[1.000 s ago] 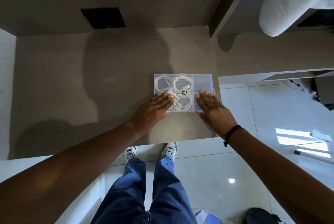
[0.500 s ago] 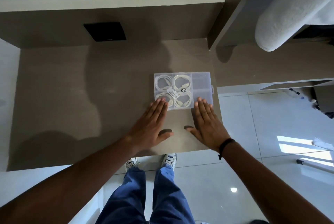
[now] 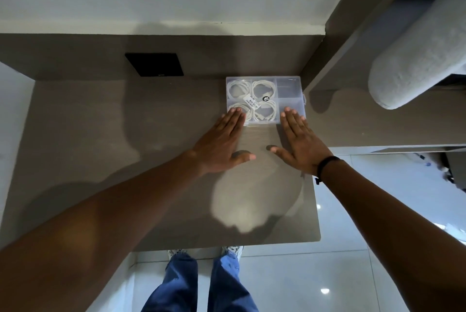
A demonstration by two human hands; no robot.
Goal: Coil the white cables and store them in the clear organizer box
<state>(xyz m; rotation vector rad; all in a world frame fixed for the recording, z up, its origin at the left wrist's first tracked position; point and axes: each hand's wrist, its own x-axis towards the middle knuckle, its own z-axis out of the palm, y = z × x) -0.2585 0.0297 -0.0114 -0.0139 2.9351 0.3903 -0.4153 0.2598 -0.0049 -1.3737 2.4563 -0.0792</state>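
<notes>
The clear organizer box [image 3: 264, 100] sits closed at the desk's [image 3: 100, 160] far edge, four coiled white cables [image 3: 262, 89] inside — left hand [image 3: 222, 142] and right hand [image 3: 300, 142] flat, fingers spread, fingertips on its lid; storing seems finished — next, just lift away

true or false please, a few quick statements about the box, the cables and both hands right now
1. The clear organizer box sits near the back of the desk. True.
2. Loose white cables lie on the desk outside the box. False: all the coiled white cables seen are inside the box.
3. The left hand is clenched into a fist. False: it is flat with fingers straight, fingertips at the box's near edge.
4. The right hand wears a dark band at the wrist. True.
5. The box's right-side compartments are packed with cables. False: they look empty.
</notes>
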